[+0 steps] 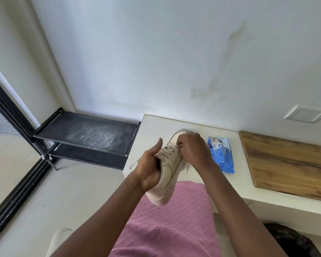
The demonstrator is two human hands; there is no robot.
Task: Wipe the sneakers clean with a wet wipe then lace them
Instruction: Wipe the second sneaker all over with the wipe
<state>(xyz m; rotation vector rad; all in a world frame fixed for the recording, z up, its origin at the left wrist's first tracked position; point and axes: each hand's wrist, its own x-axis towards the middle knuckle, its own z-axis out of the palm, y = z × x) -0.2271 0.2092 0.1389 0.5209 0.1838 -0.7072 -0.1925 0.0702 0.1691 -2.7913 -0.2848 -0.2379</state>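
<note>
I hold a beige sneaker (168, 169) in the air over the near edge of the white table (152, 123), its toe pointing away from me. My left hand (149, 168) grips its side near the heel, thumb raised. My right hand (192, 149) is closed over the upper part, fingers pinching the lace (170, 147) near the top eyelets. A loose lace end (135, 164) hangs to the left. A second sneaker (180, 134) seems to lie behind, mostly hidden by my right hand. A blue wet wipe pack (220, 154) lies on the table just right of my right hand.
A wooden board (289, 164) lies on the table's right part. A black two-tier shoe rack (85, 140) stands on the floor to the left, against the wall. Pink cloth (174, 219) covers my lap. A black door frame (11, 127) runs along the far left.
</note>
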